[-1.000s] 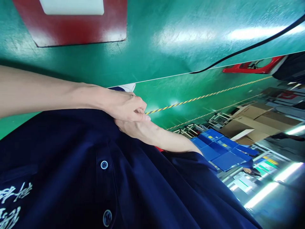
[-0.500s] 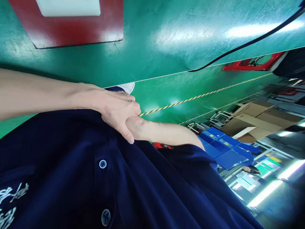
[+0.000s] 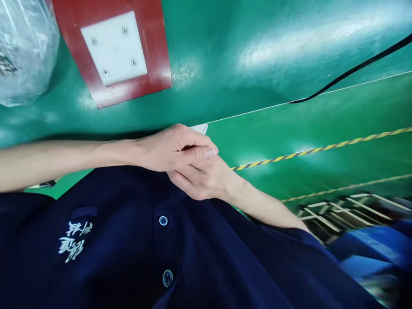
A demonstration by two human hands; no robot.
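In front of my dark blue shirt (image 3: 125, 240), my two hands are clasped together. My left hand (image 3: 174, 148) reaches in from the left and lies over the other, closed round its fingers, with the thumb on top. My right hand (image 3: 206, 178) comes from the right; its fingers are bent and tucked under the left palm, mostly hidden. Whether anything small lies between the palms I cannot tell. Beyond the hands, on a green tabletop (image 3: 199, 98), is a red board (image 3: 154, 25) bearing a white square plate (image 3: 117, 49) with several screws.
At the upper left stands a clear plastic bag (image 3: 28, 51), its contents unclear. A black cable (image 3: 354, 71) hangs over the table edge at the right. Yellow-and-black tape (image 3: 289, 155) marks the green floor. Metal frames (image 3: 341, 212) and blue boxes (image 3: 376, 244) are farther right, blurred.
The camera view has shifted, bringing the plastic bag and the whole white plate into sight. My left hand's thumb, which pointed down toward the shirt, now lies across the right hand.
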